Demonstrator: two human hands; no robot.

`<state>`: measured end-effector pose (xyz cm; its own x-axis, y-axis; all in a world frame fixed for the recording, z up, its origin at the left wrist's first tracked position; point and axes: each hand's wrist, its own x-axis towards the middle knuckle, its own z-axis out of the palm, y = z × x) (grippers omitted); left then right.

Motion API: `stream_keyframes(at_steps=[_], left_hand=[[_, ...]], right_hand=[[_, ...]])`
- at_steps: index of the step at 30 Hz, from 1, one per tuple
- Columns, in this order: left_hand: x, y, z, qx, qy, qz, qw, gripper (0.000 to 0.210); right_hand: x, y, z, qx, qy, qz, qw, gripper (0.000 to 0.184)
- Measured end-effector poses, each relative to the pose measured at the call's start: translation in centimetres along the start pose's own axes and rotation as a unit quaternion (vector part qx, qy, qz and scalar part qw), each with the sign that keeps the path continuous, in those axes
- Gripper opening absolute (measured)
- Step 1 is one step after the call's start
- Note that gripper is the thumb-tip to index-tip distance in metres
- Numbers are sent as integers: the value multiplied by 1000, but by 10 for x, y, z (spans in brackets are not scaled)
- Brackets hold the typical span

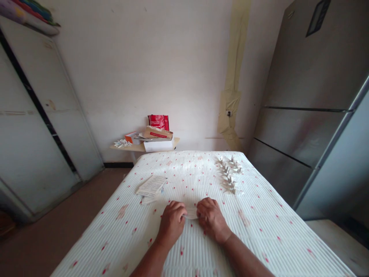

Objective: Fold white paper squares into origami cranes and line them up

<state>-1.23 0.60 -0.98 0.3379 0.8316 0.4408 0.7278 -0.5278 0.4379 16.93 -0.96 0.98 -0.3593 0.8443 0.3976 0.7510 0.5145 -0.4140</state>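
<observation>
Low over the middle of the covered table, my left hand (173,218) and my right hand (211,216) hold a small piece of printed paper (191,212) between them. Each hand has its fingers closed on one side of the paper; much of it is hidden behind the fingers. Beyond my left hand lies a stack of printed paper sheets (152,186), its lower pieces sticking out at odd angles. Farther off to the right stand several folded paper cranes (227,173) in loose rows.
A quilted white cover with red spots (129,238) drapes the table. Behind it, a side table (138,147) bears a white box (158,145), a red bag (160,121) and a white pile (122,143). A grey refrigerator (311,84) stands at right, a pale cabinet (43,100) at left.
</observation>
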Motion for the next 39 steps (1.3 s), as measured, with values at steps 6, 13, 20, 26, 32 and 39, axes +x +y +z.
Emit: stream_keyframes(at_steps=[6,13,20,26,32,39], left_hand=[[-8,3,-6,28,-66,-16,997,36],[-8,6,-8,37,-72,-14,997,25],[-7,11,-5,72,-93,-36,992,39],[-8,11,-4,97,-100,-18,990,37],[-9,11,-3,100,-95,-22,990,38],[-9,14,-4,110,-101,-30,988,39]], right_hand=[[-7,6,-2,44,-49,40,997,22],[9,23,15,41,72,173,981,28],[28,4,35,-48,42,261,963,37],[32,-2,43,-84,42,262,961,40],[27,8,33,-54,30,274,960,44],[22,25,32,-33,66,262,962,49]])
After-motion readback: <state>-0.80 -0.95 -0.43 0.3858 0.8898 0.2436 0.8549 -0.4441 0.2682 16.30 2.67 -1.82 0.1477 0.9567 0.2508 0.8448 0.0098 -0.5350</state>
